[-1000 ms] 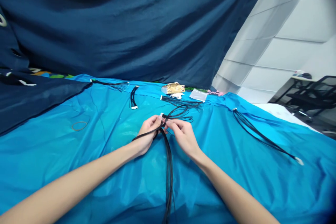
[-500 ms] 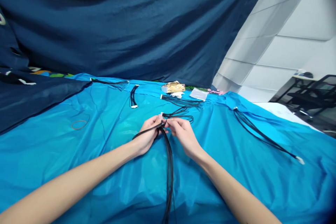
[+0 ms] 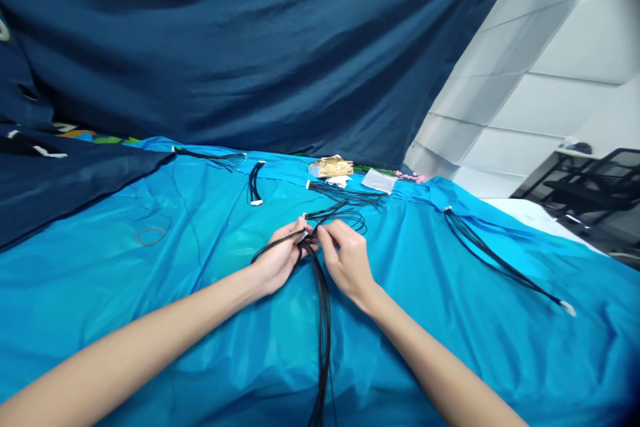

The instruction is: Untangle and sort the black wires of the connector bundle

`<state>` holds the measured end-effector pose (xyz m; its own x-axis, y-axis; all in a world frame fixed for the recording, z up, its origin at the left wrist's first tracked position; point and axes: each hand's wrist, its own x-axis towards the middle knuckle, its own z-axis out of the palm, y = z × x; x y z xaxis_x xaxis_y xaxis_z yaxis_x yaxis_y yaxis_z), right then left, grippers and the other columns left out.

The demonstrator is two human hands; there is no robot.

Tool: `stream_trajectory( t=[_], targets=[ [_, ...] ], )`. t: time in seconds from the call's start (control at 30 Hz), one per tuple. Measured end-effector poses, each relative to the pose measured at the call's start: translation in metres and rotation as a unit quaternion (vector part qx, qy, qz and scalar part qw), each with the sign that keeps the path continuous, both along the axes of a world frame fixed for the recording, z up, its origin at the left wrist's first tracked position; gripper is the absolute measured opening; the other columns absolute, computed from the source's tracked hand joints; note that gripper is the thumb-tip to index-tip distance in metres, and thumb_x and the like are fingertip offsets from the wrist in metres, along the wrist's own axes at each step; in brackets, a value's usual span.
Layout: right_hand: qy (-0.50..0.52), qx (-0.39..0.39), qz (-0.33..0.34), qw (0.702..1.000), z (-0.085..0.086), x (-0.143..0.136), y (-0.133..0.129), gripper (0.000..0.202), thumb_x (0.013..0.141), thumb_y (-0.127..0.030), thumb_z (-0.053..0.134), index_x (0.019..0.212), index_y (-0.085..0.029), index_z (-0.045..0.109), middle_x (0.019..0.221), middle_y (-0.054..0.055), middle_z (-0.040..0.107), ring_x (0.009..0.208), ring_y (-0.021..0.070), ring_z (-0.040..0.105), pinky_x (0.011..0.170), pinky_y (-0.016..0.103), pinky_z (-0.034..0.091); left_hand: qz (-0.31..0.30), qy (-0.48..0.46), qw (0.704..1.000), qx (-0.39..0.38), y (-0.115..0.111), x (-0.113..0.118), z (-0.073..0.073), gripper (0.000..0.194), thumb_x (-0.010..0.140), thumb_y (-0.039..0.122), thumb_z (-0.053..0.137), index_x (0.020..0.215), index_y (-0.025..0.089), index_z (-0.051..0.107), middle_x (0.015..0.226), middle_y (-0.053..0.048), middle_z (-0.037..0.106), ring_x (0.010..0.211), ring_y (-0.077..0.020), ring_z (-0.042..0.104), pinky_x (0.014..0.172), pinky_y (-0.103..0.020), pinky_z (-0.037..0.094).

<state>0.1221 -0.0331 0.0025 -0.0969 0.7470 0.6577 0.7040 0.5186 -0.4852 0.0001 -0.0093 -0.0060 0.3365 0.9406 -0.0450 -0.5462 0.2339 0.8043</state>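
Note:
My left hand (image 3: 280,255) is closed around a bundle of black wires (image 3: 323,320) near its white connector (image 3: 304,235). From there the bundle hangs down over the blue sheet toward the near edge of the view. One wire loops back over my left wrist. Just to the right, my right hand (image 3: 347,257) pinches a dark wire of the bundle between thumb and forefinger. Its exact grip point is partly hidden. Right behind my hands, another wire harness (image 3: 345,215) with a white end lies in loops on the sheet.
Further wire harnesses lie at the back (image 3: 345,193), at the back left (image 3: 255,183) and on the right (image 3: 500,260). A gold packet (image 3: 333,166) and a clear bag (image 3: 379,180) rest near the dark blue curtain (image 3: 250,60). An orange ring (image 3: 151,236) lies left.
My right hand has shifted slightly and turned, with its fingers more curled and the back of the hand raised. The white connector in my left hand shows more. My left hand has barely moved.

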Motion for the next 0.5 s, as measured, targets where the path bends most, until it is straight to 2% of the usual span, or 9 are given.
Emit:
stream_trajectory(
  t=[0.23,0.5],
  targets=[
    [0.131,-0.122,0.057,0.982,0.0038,-0.0001,0.0006,0.031,0.083,-0.024,0.035,0.056,-0.019,0.046,0.054,-0.002,0.05,0.053,0.0106,0.045,0.055,0.022,0.031,-0.003,0.026,0.999,0.029,-0.0038,0.0009,0.0038,0.02,0.075,0.034,0.056,0.074,0.013,0.056,0.073,-0.002,0.059,0.067,-0.0106,0.054,0.064,-0.022,0.042],
    [0.147,-0.141,0.069,0.977,0.0063,0.0009,-0.0008,0.03,0.082,-0.024,0.033,0.054,-0.019,0.043,0.053,-0.003,0.049,0.052,0.0109,0.043,0.055,0.022,0.031,-0.005,0.04,0.998,0.041,-0.0069,0.0018,0.0077,0.025,0.074,0.038,0.058,0.073,0.013,0.055,0.071,-0.002,0.056,0.065,-0.0102,0.052,0.064,-0.023,0.04]
  ],
)
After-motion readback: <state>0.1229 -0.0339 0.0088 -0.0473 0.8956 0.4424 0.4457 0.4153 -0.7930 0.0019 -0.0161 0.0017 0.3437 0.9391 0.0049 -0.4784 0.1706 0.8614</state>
